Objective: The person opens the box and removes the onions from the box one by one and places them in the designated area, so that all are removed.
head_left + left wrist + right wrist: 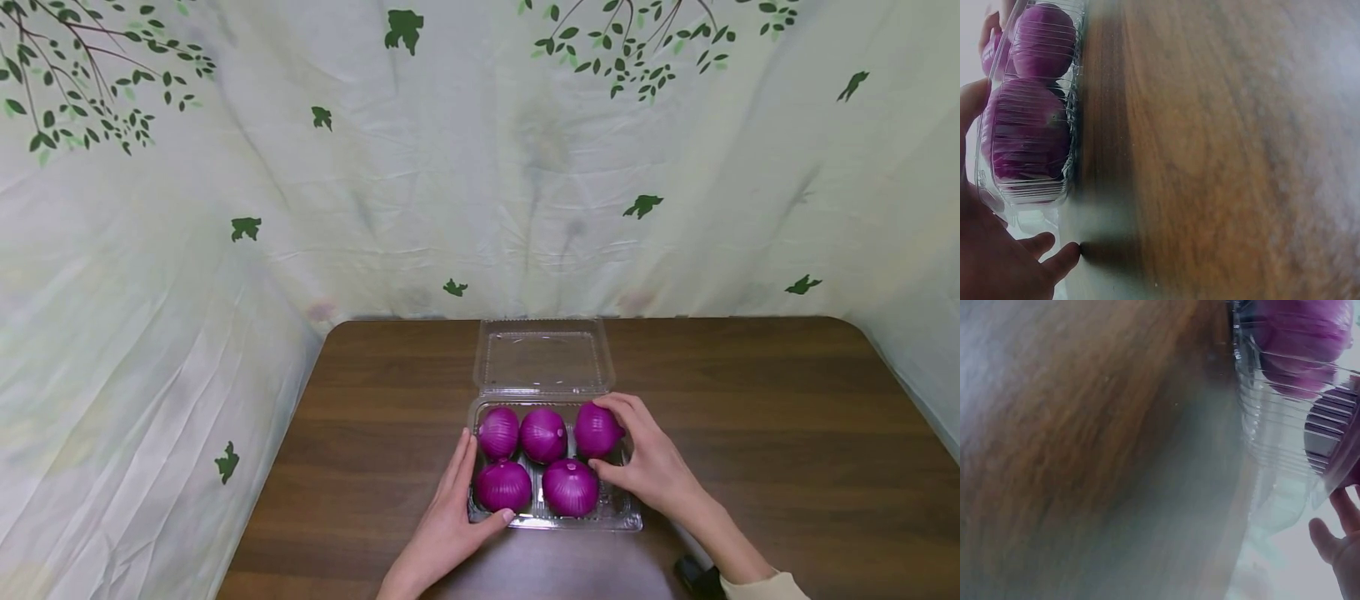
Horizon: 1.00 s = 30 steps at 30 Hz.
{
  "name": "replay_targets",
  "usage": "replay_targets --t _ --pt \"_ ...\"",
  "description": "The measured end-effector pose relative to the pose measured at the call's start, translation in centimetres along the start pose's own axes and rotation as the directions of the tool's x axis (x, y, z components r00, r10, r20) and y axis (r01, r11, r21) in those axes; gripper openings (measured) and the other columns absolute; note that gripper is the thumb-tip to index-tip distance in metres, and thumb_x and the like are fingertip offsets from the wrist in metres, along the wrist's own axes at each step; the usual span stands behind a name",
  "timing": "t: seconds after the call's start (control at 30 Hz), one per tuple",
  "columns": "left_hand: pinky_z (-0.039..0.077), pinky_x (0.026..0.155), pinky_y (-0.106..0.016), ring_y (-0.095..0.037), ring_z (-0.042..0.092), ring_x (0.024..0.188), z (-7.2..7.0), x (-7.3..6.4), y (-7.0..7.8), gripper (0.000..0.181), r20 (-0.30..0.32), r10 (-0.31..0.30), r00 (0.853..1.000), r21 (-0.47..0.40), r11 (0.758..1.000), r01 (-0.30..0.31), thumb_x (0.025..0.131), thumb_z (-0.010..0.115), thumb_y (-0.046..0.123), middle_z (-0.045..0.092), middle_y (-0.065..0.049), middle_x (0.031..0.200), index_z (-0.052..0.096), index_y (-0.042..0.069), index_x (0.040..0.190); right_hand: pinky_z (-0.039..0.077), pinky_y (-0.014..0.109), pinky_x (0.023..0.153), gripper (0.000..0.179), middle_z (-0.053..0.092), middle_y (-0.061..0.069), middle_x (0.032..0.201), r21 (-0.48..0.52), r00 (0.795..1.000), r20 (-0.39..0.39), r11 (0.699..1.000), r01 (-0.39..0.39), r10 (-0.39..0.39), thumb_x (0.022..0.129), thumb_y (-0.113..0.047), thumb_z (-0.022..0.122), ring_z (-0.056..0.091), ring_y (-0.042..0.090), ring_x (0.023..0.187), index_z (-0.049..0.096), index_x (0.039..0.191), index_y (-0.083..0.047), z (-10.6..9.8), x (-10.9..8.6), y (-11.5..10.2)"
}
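Onions sit in a clear container between the hands: right gripping one, left straight-fingered against the container.

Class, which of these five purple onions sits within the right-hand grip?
The rightmost onion in the far row: only it lies between thumb and fingers of the right-hand grip.

Brown wood-grain table, far corners rounded, bordered on its far, left and right sides by a pale, creased cloth printed with leafy branches high at left and right of centre, and with scattered dark green leaves.
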State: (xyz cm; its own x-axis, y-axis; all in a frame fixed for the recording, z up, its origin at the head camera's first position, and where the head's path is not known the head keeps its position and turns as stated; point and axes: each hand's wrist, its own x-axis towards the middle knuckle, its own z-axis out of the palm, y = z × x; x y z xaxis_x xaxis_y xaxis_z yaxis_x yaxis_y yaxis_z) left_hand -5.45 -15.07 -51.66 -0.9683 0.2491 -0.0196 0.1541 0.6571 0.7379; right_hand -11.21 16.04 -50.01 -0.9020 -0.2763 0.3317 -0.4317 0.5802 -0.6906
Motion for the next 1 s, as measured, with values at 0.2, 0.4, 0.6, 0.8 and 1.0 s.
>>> replay_targets --t 0.2,0.4,0.6,0.8,1.0 --pt "0.029 0.109 -0.059 -0.026 0.014 0.147 -0.1 0.0 0.0 0.106 0.003 -0.005 1.0 -0.006 1.0 0.005 0.082 0.072 0.058 -0.001 0.007 0.165 0.007 0.025 0.16 0.055 0.043 0.085 0.083 0.045 -0.002 0.134 0.019 0.999 -0.03 1.0 -0.012 0.012 0.064 -0.015 0.093 0.05 0.014 0.114 0.051 0.135 -0.021 -0.1 -0.2 -0.1" --pt "0.03 0.108 -0.059 -0.025 0.016 0.147 0.0 0.0 -0.1 0.106 0.0 0.007 1.0 -0.019 1.0 -0.007 0.082 0.073 0.056 -0.001 0.01 0.164 0.007 0.026 0.16 0.055 0.039 0.084 0.083 0.045 -0.001 0.131 0.06 0.998 -0.064 0.998 0.009 -0.005 0.064 -0.013 0.093 0.05 0.015 0.111 0.053 0.135 -0.021 -0.4 -0.4 -0.3" --pt "0.03 0.108 -0.059 -0.024 0.015 0.147 0.0 0.0 -0.1 0.106 0.0 0.008 1.0 -0.023 1.0 -0.008 0.082 0.073 0.055 -0.002 0.011 0.164 0.007 0.026 0.16 0.055 0.027 0.081 0.081 0.045 0.0 0.129 0.096 0.995 -0.103 0.995 -0.004 0.014 0.062 -0.013 0.094 0.052 0.015 0.105 0.056 0.133 -0.021 -0.8 -0.7 -0.5" --pt "0.03 0.108 -0.06 -0.023 0.015 0.147 -0.1 0.0 0.0 0.106 0.016 -0.02 1.0 -0.021 1.0 0.02 0.082 0.073 0.057 -0.003 0.014 0.164 0.006 0.028 0.16 0.051 0.018 0.084 0.075 0.049 0.01 0.123 0.14 0.99 -0.117 0.988 -0.059 0.076 0.061 0.0 0.092 0.054 0.016 0.102 0.059 0.128 -0.003 -2.5 -0.5 -3.8" --pt "0.03 0.108 -0.059 -0.024 0.015 0.147 0.0 0.0 0.0 0.106 0.005 -0.004 1.0 -0.021 1.0 0.004 0.082 0.074 0.055 -0.003 0.012 0.164 0.007 0.027 0.16 0.046 0.011 0.086 0.078 0.048 0.007 0.129 0.143 0.987 -0.128 0.987 -0.076 0.095 0.067 -0.002 0.09 0.052 0.013 0.105 0.056 0.137 -0.01 -2.6 -1.3 -1.5"
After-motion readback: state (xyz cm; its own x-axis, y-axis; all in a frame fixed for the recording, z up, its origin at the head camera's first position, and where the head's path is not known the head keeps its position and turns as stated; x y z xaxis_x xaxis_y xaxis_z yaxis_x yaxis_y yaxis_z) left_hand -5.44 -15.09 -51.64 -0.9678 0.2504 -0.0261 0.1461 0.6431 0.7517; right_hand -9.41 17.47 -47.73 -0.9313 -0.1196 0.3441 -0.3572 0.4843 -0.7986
